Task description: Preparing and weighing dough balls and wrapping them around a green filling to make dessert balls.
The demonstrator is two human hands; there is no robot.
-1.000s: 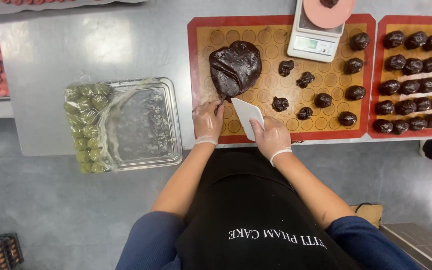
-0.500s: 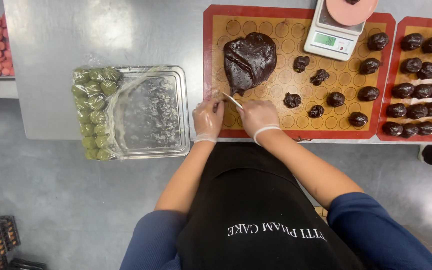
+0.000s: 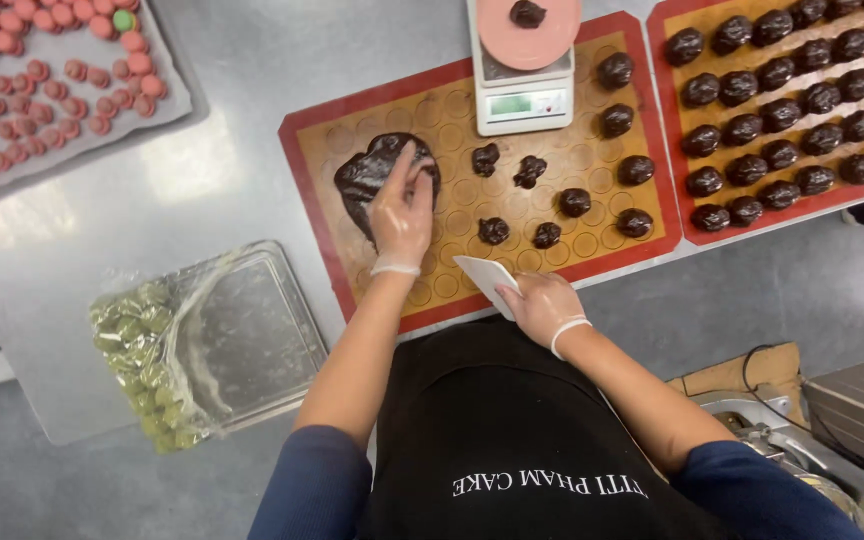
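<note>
Dark glossy chocolate dough mound (image 3: 367, 175) on the red-edged baking mat (image 3: 432, 120) lies under the gloved left hand (image 3: 400, 205), apparently pinching it, while the right hand (image 3: 542, 305) grips a white plastic scraper (image 3: 482, 278) near small dough balls (image 3: 547, 235) and a digital scale (image 3: 522, 100).

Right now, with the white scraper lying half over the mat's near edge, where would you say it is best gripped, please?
Probably at the white scraper's near right corner, coming from the table's front edge. It lies flat on the baking mat, so only its edges offer a pinch, and the right hand already pinches that corner. The left hand rests on the dark dough mass.
</note>
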